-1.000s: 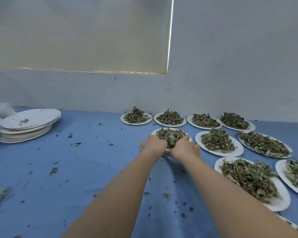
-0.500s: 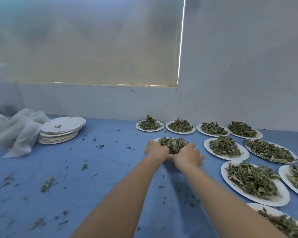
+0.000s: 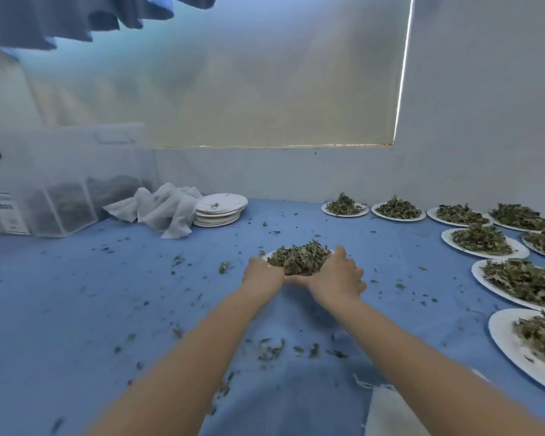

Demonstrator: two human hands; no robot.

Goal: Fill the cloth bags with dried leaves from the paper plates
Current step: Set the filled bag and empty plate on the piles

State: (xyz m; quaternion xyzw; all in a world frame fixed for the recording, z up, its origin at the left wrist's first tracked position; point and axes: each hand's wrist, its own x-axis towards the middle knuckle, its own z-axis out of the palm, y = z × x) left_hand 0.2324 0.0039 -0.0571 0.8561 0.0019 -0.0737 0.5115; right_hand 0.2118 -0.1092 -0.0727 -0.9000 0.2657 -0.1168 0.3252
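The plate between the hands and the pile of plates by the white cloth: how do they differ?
The plate between the hands is heaped with dried leaves; the pile of plates carries only a scrap or two. The first is a single plate, held at its near edge by the left hand and right hand; the second is a stack that nobody touches. Both are white, round paper plates on the blue sheet.

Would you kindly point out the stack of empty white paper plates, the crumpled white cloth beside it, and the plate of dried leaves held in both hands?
Stack of empty white paper plates (image 3: 221,206): head view, top plate.
Crumpled white cloth (image 3: 164,209): head view, middle folds.
Held plate of dried leaves (image 3: 299,258): head view, leaf pile.
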